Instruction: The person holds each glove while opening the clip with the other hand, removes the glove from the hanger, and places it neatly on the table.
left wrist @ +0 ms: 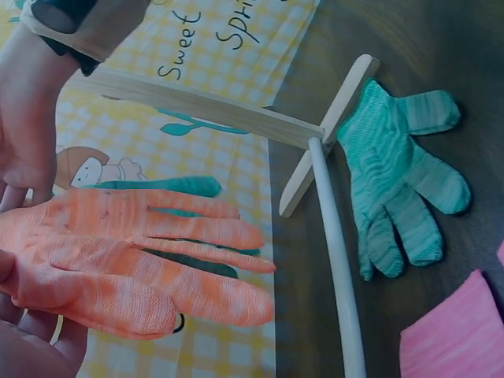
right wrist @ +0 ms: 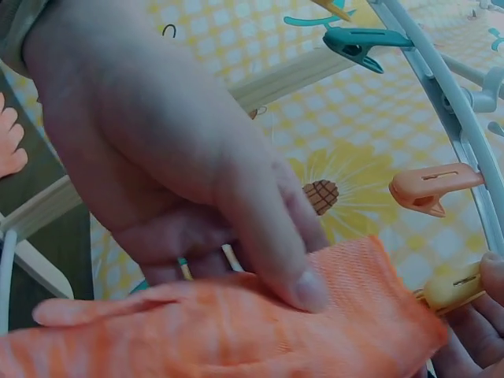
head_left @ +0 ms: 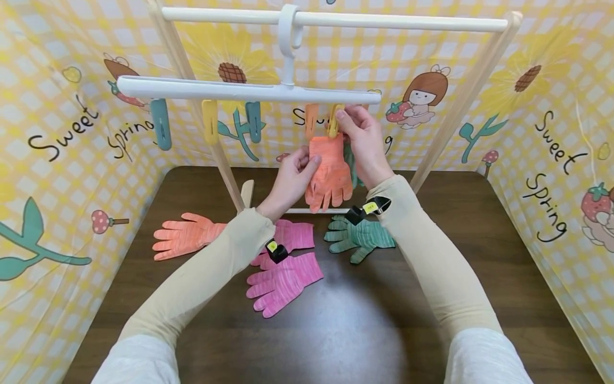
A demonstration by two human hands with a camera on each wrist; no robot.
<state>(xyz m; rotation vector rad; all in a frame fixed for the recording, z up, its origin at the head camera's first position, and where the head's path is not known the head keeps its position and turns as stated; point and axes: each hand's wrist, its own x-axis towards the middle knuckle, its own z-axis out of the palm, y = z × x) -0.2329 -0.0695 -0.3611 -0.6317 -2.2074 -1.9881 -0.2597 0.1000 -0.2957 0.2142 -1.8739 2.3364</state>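
An orange glove (head_left: 330, 165) hangs fingers-down beneath the right half of the white clip hanger (head_left: 206, 88). My left hand (head_left: 289, 182) pinches it near the cuff, with the thumb (right wrist: 303, 287) lying on the front. At the cuff's upper edge, my right hand (head_left: 368, 146) pinches a yellow clip (right wrist: 455, 285) between thumb and fingers. An orange clip (head_left: 311, 120) dangles just to the left of that one. Behind the orange glove hangs a green glove (left wrist: 193, 186), mostly hidden by it.
Blue-green clips (head_left: 161, 124) and another yellow clip (head_left: 209, 121) hang at left. A wooden stand with a white rail (head_left: 384, 21) bears the hanger. On the brown table lie an orange glove (head_left: 187, 234), pink gloves (head_left: 283, 282) and a green glove (head_left: 362, 234).
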